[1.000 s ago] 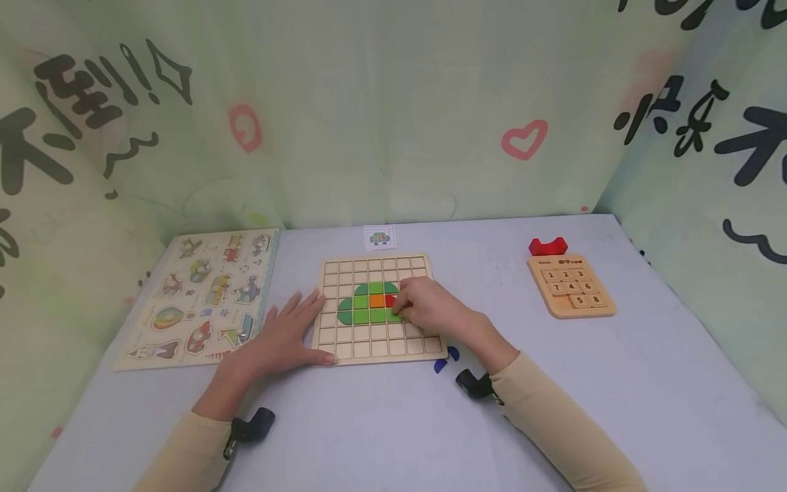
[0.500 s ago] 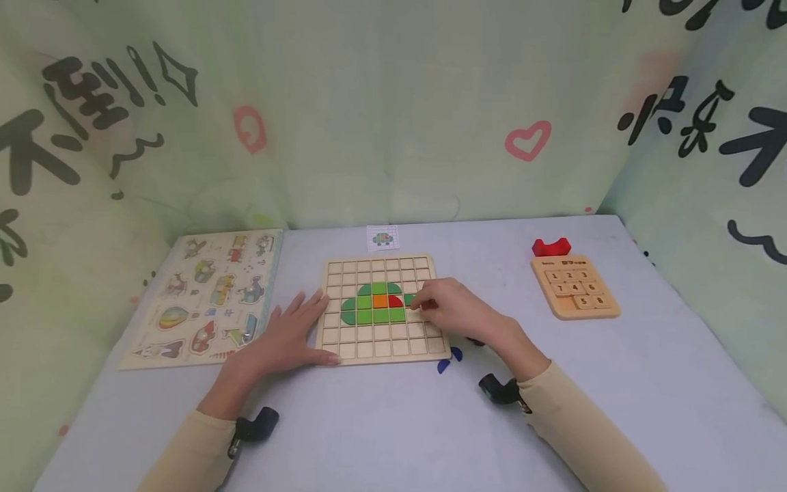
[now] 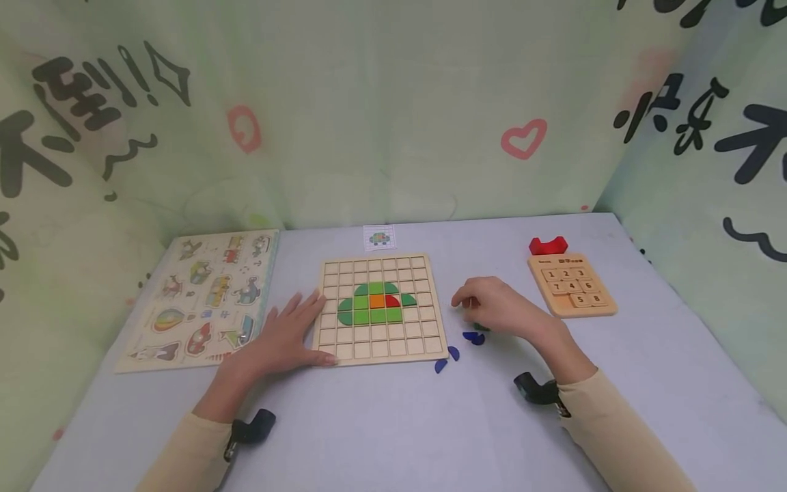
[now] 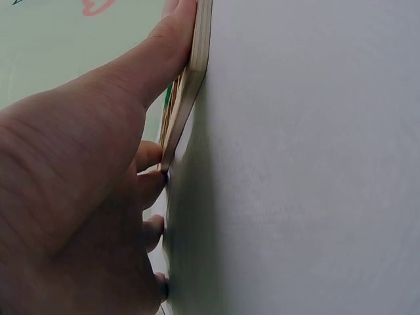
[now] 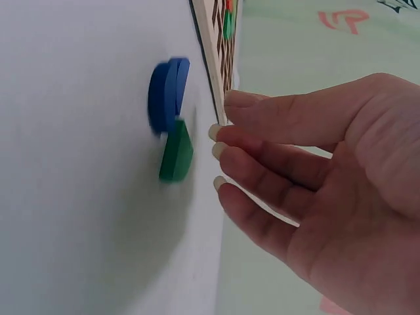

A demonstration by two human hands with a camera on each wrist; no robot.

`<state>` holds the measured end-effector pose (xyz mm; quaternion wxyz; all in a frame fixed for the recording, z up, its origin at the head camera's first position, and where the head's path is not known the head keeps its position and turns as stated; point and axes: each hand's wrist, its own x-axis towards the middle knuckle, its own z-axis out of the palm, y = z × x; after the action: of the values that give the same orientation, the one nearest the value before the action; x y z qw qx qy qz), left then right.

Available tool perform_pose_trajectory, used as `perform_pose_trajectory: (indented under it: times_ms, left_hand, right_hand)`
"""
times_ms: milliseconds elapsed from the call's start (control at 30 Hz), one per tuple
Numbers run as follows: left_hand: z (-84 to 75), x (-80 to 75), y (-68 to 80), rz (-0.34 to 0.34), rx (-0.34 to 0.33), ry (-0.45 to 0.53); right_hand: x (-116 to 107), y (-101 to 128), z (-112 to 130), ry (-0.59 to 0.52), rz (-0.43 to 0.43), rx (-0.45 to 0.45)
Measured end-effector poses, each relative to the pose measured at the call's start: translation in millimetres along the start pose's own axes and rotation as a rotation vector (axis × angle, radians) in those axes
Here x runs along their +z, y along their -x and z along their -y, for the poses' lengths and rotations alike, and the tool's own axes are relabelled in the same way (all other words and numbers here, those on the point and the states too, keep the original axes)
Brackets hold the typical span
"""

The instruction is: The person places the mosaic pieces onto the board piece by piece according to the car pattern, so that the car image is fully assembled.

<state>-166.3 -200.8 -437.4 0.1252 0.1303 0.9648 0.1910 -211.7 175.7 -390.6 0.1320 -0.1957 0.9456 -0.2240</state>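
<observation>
A wooden grid board [image 3: 363,350] lies on the table, bearing light and dark green pieces, an orange square [image 3: 376,301] and a red piece [image 3: 391,301]. A dark green piece [image 3: 408,300] sits on its right part. My left hand [image 3: 284,335] rests along the board's left edge, fingers spread. Right of the board, my right hand [image 3: 501,307] hovers with fingers loosely bent and nothing visible between them. Just beyond its fingertips in the right wrist view, a green piece [image 5: 176,152] touches blue half-round pieces [image 5: 161,98]. Two more blue pieces [image 3: 453,353] lie by the board's near right corner.
A picture puzzle board [image 3: 203,301] lies at the left, close to my left hand. Behind the grid board is a small picture card [image 3: 379,238]. A wooden number board [image 3: 572,287] and a red piece [image 3: 548,245] stand at the right.
My right hand has let go of the dark green piece, which now lies in the grid, and has moved right off the board. The left hand stays at the edge.
</observation>
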Motion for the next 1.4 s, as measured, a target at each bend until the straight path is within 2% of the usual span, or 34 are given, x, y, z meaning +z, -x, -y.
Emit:
perform_pose_trajectory:
  times_ms: [433,700,1000,1400]
  left_hand:
    - [1.7,0.2,0.0,-0.002,0.001,0.007]
    - [2.4,1.8,-0.8,-0.009,0.004,0.004]
    - [3.7,1.9,0.2,-0.023,0.028,0.005]
    - [2.9,1.4,0.6,-0.018,0.025,0.010]
  right_hand:
    - [-8,11,-21,0.009,0.091,0.022]
    - [-6,9,-23,-0.011,0.083,0.004]
    - [-4,9,-21,0.003,0.051,0.006]
    - [-1,-1,-9,-0.060,-0.078,-0.032]
